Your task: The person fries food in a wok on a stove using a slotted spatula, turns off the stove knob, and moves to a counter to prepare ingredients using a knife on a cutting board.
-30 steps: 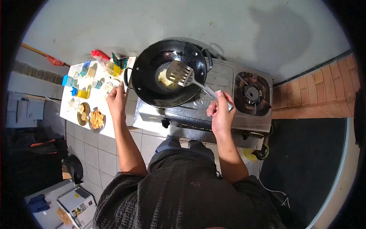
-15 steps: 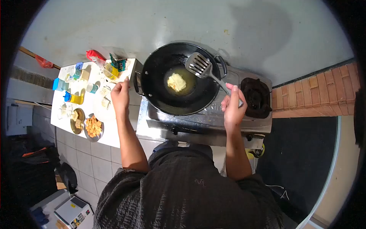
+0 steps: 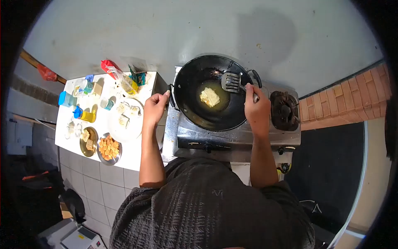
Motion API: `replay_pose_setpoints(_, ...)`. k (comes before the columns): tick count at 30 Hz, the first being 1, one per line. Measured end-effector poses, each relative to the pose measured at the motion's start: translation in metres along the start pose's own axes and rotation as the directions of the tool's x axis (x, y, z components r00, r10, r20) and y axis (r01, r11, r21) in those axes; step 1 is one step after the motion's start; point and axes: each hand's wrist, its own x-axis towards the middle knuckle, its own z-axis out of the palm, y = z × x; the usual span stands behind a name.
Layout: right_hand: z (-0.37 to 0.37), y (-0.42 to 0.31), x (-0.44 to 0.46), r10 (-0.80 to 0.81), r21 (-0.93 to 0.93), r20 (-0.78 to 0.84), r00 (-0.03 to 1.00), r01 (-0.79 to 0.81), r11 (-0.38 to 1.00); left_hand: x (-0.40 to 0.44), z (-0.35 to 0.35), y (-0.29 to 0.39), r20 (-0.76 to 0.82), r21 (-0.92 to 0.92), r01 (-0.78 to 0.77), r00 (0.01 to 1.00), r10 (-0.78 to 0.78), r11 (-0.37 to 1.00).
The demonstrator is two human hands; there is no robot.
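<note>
A black wok (image 3: pixel 192 116) sits on the stove, with a pale, folded piece of food (image 3: pixel 209 97) lying in shallow oil at its middle. My right hand (image 3: pixel 258 110) is closed round the handle of a slotted metal spatula (image 3: pixel 231 82). The spatula's head hangs over the right part of the wok, apart from the food. At the wok's left side, my left hand (image 3: pixel 155 108) has its fingers curled, thumb and fingertips at the wok handle (image 3: pixel 172 99). Part of the grip is hidden.
The steel stove (image 3: pixel 232 143) has a second burner (image 3: pixel 285 110) at right. On the white table (image 3: pixel 128 159) at left stand a white plate (image 3: pixel 133 133), a dish of orange chunks (image 3: pixel 109 148), a metal dish (image 3: pixel 88 142), a yellow bottle (image 3: pixel 88 116) and packets. A wall (image 3: pixel 199 29) rises behind.
My left hand has moved right and come to the wok's left handle. My right hand has shifted up slightly, and the spatula's head now sits lower over the wok. The whole view has shifted.
</note>
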Motion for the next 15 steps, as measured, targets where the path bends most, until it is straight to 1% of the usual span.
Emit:
replay_pose_setpoints(1,0.000,-0.004,0.001,0.005,-0.004,-0.011,1.000,-0.005,1.000,0.002,-0.001,-0.001,0.011,0.001,-0.006,1.000,0.006,1.000)
replay_pose_setpoints(3,0.001,-0.008,0.001,-0.019,-0.080,-0.019,1.000,0.017,0.997,0.005,-0.001,-0.004,0.011,-0.008,-0.004,1.000,0.004,1.000)
replay_pose_setpoints(7,0.006,-0.003,0.001,-0.012,-0.115,-0.048,0.999,0.006,0.993,0.006,-0.002,-0.002,0.022,-0.003,0.013,1.000,-0.013,1.000)
replay_pose_setpoints(10,0.005,0.001,0.006,0.017,-0.119,-0.041,0.999,-0.022,0.993,0.009,-0.003,-0.005,0.052,-0.032,-0.047,0.997,0.049,0.998)
replay_pose_setpoints(12,0.002,0.003,0.010,0.183,0.017,0.014,0.983,-0.184,0.983,0.006,-0.002,0.002,0.050,-0.057,-0.043,0.998,0.046,0.997)
replay_pose_setpoints(13,0.001,0.002,0.010,0.188,0.018,0.010,0.982,-0.189,0.982,0.004,-0.002,0.003,0.045,-0.083,-0.036,0.998,0.040,0.996)
replay_pose_setpoints(15,-0.001,-0.001,0.011,0.160,-0.078,-0.039,0.986,-0.163,0.983,0.005,-0.004,0.001,0.047,-0.059,-0.046,0.998,0.049,0.997)
